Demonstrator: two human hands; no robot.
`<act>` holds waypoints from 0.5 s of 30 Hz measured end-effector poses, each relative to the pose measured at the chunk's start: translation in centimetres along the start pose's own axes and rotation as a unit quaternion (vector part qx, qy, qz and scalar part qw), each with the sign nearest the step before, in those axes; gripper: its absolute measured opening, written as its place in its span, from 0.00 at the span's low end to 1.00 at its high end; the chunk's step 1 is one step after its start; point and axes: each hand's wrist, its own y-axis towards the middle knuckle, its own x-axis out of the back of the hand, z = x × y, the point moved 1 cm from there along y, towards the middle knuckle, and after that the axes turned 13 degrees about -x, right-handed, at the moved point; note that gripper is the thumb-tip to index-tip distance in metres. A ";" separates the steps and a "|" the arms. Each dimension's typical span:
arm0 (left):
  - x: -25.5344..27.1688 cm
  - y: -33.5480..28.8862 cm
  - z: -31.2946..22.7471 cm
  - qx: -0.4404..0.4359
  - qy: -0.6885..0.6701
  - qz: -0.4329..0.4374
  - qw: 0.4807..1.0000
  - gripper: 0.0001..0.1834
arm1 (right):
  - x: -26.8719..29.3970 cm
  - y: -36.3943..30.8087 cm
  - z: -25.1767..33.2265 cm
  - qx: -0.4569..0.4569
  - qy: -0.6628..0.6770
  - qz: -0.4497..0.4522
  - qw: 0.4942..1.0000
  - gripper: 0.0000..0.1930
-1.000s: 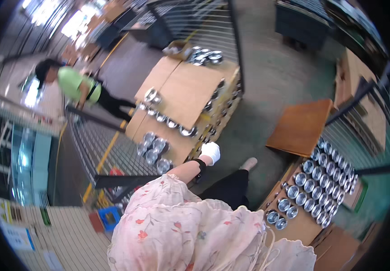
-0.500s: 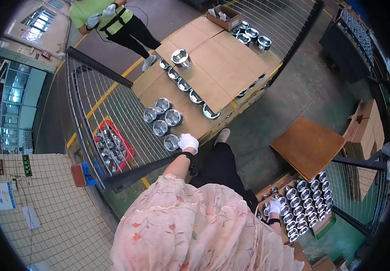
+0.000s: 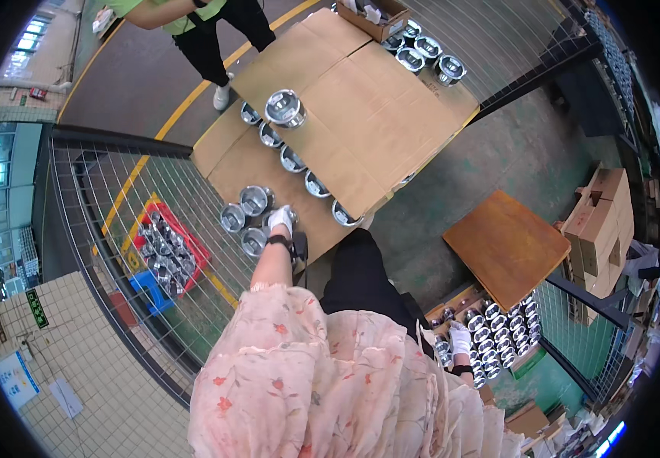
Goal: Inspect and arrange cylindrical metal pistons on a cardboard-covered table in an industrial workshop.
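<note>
Several silver metal pistons [image 3: 254, 200] stand grouped on the cardboard at the left of the table. My left hand [image 3: 282, 219], in a white glove, reaches over the right side of this group. Its fingers curl onto one piston there, which the glove mostly covers. Off to the lower right, my white-gloved right hand [image 3: 460, 336] hangs beside a packed array of pistons [image 3: 506, 336] in a cardboard tray. Its fingers are too small to read. A lone piston [image 3: 285, 109] sits upright on the upper cardboard sheet [image 3: 368, 114], and more pistons [image 3: 292, 159] show along that sheet's edge.
A brown square board [image 3: 507, 248] lies beside the tray. Wire-mesh fencing [image 3: 116, 229] borders the left side, with a red crate [image 3: 185, 263] of metal parts beyond. An open carton [image 3: 376, 19] stands at the table's far end. Another person [image 3: 223, 38] stands behind the table.
My left hand has moved from the nearest piston of the group onto another one farther along its right side. The view has shifted, and the other person has moved partly out of it.
</note>
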 end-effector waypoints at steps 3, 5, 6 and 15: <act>0.3 -2.3 2.1 0.186 -0.373 -0.181 0.891 0.24 | -0.9 5.5 0.5 0.173 -0.067 -0.061 0.981 0.13; 0.7 -6.4 -4.5 0.230 -0.365 -0.200 0.880 0.31 | -0.8 6.5 1.2 0.188 -0.079 -0.099 0.974 0.13; 1.5 -7.2 -4.0 0.214 -0.305 -0.202 0.906 0.33 | -1.2 7.0 3.4 0.222 -0.106 -0.112 0.963 0.13; -1.6 -20.5 -24.2 0.012 -0.663 0.332 0.671 0.27 | 1.1 -12.9 20.3 0.490 -0.045 -0.018 0.871 0.14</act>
